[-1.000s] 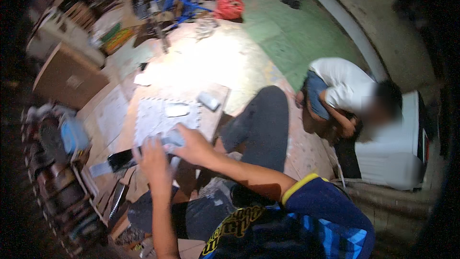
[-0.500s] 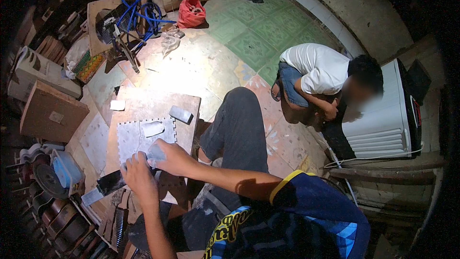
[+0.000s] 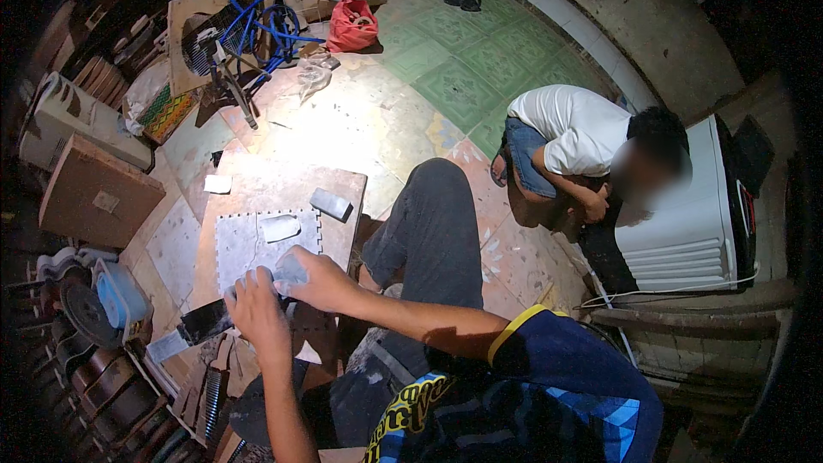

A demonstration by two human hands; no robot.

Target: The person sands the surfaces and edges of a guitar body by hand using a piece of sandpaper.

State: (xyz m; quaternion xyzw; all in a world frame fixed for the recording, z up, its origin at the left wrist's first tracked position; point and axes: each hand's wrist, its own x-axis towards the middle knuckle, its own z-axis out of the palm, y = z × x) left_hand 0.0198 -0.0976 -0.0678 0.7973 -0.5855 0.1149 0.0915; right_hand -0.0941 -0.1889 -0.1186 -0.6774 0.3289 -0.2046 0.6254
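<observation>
My right hand (image 3: 313,279) is closed around a grey object (image 3: 291,270), possibly a small block. My left hand (image 3: 255,309) is beside it, fingers curled over something hidden, just above a dark flat object (image 3: 204,322). Beyond my hands, a puzzle-edged pale mat (image 3: 236,249) lies on a worn board (image 3: 343,180), with a flat white piece (image 3: 279,227) on it. A grey rectangular block (image 3: 330,204) and a small white piece (image 3: 218,183) lie on the board.
A crouching person (image 3: 570,129) bends over a white appliance (image 3: 677,253) at right. Blue hose (image 3: 274,34), a red bag (image 3: 351,26) and boxes lie at the back. A brown board (image 3: 99,193), blue tub (image 3: 120,296) and tools line the left. My raised knee (image 3: 429,223) is beside the board.
The view swung and steadied after the first frame, shifting slightly again since the second. My two hands remain together near the mat's front edge, with only small movement.
</observation>
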